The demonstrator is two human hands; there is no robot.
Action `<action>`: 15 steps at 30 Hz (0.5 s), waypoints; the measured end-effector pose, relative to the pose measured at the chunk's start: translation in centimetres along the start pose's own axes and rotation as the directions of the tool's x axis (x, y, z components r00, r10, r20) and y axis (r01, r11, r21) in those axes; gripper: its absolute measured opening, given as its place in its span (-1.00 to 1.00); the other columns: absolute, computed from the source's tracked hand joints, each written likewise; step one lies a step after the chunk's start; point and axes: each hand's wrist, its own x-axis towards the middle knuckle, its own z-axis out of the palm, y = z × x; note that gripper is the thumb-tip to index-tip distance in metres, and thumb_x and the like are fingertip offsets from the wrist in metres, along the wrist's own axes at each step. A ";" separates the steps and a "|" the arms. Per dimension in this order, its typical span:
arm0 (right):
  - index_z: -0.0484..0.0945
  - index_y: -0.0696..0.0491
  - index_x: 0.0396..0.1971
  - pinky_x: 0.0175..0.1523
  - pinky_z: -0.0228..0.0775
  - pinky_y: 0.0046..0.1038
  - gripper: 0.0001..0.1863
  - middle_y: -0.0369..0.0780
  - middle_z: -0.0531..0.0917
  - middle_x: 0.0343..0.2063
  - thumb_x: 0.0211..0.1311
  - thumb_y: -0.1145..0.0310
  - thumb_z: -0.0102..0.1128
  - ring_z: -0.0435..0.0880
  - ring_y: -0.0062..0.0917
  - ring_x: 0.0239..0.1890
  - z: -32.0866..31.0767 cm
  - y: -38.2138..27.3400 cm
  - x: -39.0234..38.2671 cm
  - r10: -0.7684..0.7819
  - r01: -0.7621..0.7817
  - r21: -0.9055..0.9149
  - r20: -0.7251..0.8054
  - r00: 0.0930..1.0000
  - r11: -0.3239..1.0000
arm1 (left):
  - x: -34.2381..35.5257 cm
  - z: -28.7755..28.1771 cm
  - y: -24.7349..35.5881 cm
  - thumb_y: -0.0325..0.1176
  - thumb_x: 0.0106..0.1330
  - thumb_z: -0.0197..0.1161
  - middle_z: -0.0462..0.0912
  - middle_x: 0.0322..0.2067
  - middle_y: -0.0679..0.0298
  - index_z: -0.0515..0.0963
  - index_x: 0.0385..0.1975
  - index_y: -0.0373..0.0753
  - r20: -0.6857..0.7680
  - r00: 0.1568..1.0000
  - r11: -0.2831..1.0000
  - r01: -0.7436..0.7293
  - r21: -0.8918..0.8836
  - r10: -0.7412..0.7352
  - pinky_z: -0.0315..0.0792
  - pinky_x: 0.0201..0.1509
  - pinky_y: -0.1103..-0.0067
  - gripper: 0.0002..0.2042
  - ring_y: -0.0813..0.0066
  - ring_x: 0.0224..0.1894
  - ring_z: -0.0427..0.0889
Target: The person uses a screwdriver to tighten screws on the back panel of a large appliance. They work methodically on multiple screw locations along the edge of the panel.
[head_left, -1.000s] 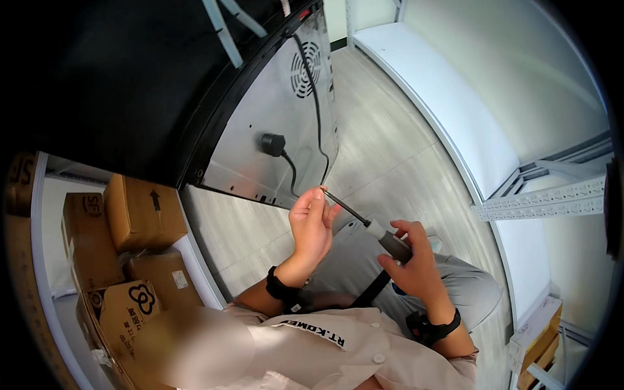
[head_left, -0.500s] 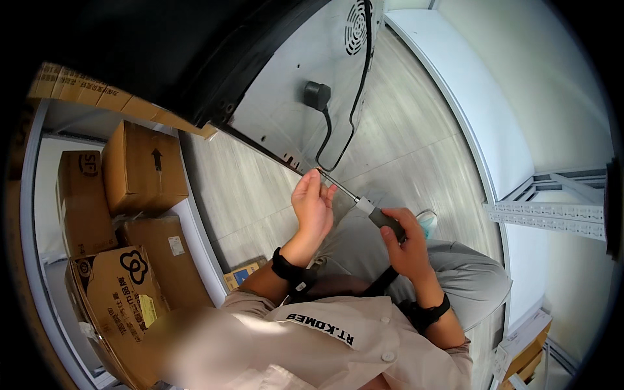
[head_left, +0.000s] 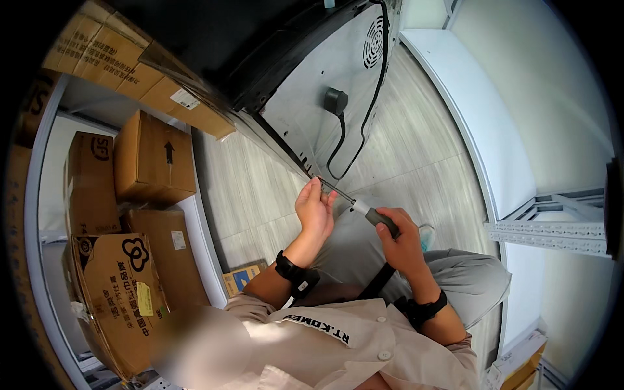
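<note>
My right hand (head_left: 401, 239) is wrapped round the grey and white handle of a screwdriver (head_left: 360, 207). Its thin metal shaft slants up and left to the lower corner of a pale metal panel (head_left: 296, 104) on a large black appliance (head_left: 214, 58). At that corner, beside the screwdriver's tip, the thumb and forefinger of my left hand (head_left: 314, 208) are pinched together. Whatever lies between them is too small to make out. A black plug (head_left: 335, 101) with a looping cord sits against the panel, below a round vent grille (head_left: 373, 42).
Cardboard boxes (head_left: 155, 159) crowd a shelf on the left, and a long carton (head_left: 123, 62) lies behind the appliance. On the right run a white shelf (head_left: 468, 110) and a perforated metal upright (head_left: 552, 234). A small yellow and blue box (head_left: 242, 279) rests on the wood-patterned floor (head_left: 237, 182).
The view has shifted, so the appliance shows lower and further right. Both hands keep their places at the panel corner and on the screwdriver, whose angle is little changed.
</note>
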 end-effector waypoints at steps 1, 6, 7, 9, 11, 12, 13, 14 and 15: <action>0.58 0.12 -0.06 -0.14 0.45 -0.36 -0.73 -0.11 0.63 -0.22 0.22 0.51 0.21 0.62 -0.23 -0.24 0.0 0.1 -0.2 0.012 -0.012 0.004 0.002 1.000 1.000 | 0.0 -0.1 0.0 -0.30 0.47 0.18 0.30 -0.60 0.52 0.52 -0.12 -0.26 0.003 1.000 1.000 0.000 0.007 0.000 0.57 -0.16 0.55 -0.83 0.78 -0.62 0.21; 0.59 0.10 -0.05 -0.13 0.45 -0.35 -0.72 -0.11 0.63 -0.22 0.21 0.52 0.21 0.62 -0.23 -0.23 0.3 1.2 -0.5 -0.020 0.020 0.020 -0.021 1.000 1.000 | 0.4 -0.2 -0.2 -0.30 0.47 0.18 0.32 -0.57 0.52 0.51 -0.12 -0.26 0.004 1.000 1.000 -0.010 0.014 0.010 0.60 -0.17 0.53 -0.83 0.77 -0.63 0.22; 0.59 0.11 -0.05 -0.13 0.46 -0.35 -0.72 -0.11 0.63 -0.21 0.21 0.52 0.21 0.63 -0.24 -0.23 0.3 1.2 -0.5 -0.013 0.014 0.026 -0.019 1.000 1.000 | 0.4 -0.1 -0.2 -0.31 0.47 0.18 0.33 -0.57 0.52 0.51 -0.12 -0.26 0.001 1.000 1.000 -0.013 0.010 0.013 0.60 -0.17 0.53 -0.83 0.77 -0.63 0.22; 0.59 0.11 -0.06 -0.13 0.46 -0.35 -0.72 -0.11 0.63 -0.21 0.21 0.51 0.21 0.63 -0.24 -0.22 0.2 1.1 -0.4 -0.001 0.001 0.037 -0.015 1.000 0.999 | 0.3 0.0 -0.1 -0.29 0.47 0.17 0.29 -0.58 0.53 0.52 -0.12 -0.24 -0.003 1.000 1.000 -0.017 0.021 0.018 0.58 -0.14 0.54 -0.84 0.77 -0.62 0.20; 0.58 0.12 -0.05 -0.13 0.46 -0.36 -0.72 -0.11 0.63 -0.20 0.22 0.52 0.20 0.63 -0.25 -0.21 0.1 1.4 -0.4 -0.008 0.008 0.044 -0.014 1.000 0.999 | 0.0 0.3 -0.1 -0.27 0.48 0.17 0.22 -0.60 0.56 0.54 -0.13 -0.20 -0.008 1.000 0.999 -0.024 0.048 0.024 0.54 -0.08 0.57 -0.84 0.78 -0.62 0.15; 0.58 0.12 -0.05 -0.14 0.46 -0.37 -0.72 -0.11 0.63 -0.20 0.22 0.52 0.20 0.63 -0.25 -0.21 0.1 1.5 -0.4 -0.011 0.012 0.048 -0.013 1.000 0.999 | -0.1 0.4 -0.1 -0.26 0.48 0.17 0.22 -0.61 0.56 0.54 -0.13 -0.20 -0.024 1.000 0.998 -0.016 0.056 0.018 0.54 -0.08 0.57 -0.84 0.78 -0.62 0.15; 0.58 0.13 -0.04 -0.14 0.46 -0.38 -0.72 -0.11 0.63 -0.20 0.23 0.53 0.19 0.63 -0.25 -0.21 0.1 1.5 -0.4 0.005 -0.005 0.068 -0.004 1.000 0.998 | -0.1 0.4 0.0 -0.26 0.48 0.17 0.21 -0.61 0.56 0.54 -0.13 -0.20 -0.040 0.999 0.998 -0.012 0.065 0.014 0.54 -0.08 0.57 -0.84 0.78 -0.62 0.15; 0.58 0.13 -0.04 -0.14 0.46 -0.38 -0.72 -0.11 0.63 -0.19 0.23 0.53 0.19 0.63 -0.25 -0.21 0.2 1.4 -0.3 0.021 -0.021 0.088 0.006 1.000 0.996 | -0.1 0.5 0.1 -0.26 0.47 0.17 0.21 -0.61 0.56 0.54 -0.14 -0.20 -0.058 0.998 0.997 -0.007 0.074 0.011 0.55 -0.09 0.57 -0.84 0.78 -0.62 0.15; 0.58 0.13 -0.04 -0.14 0.46 -0.39 -0.71 -0.11 0.62 -0.19 0.23 0.54 0.18 0.63 -0.25 -0.21 0.2 1.3 -0.3 0.036 -0.038 0.108 0.016 0.999 0.993 | -0.1 0.4 0.2 -0.25 0.47 0.18 0.21 -0.61 0.56 0.54 -0.14 -0.20 -0.052 0.999 0.997 -0.009 0.081 0.013 0.55 -0.09 0.57 -0.84 0.78 -0.63 0.14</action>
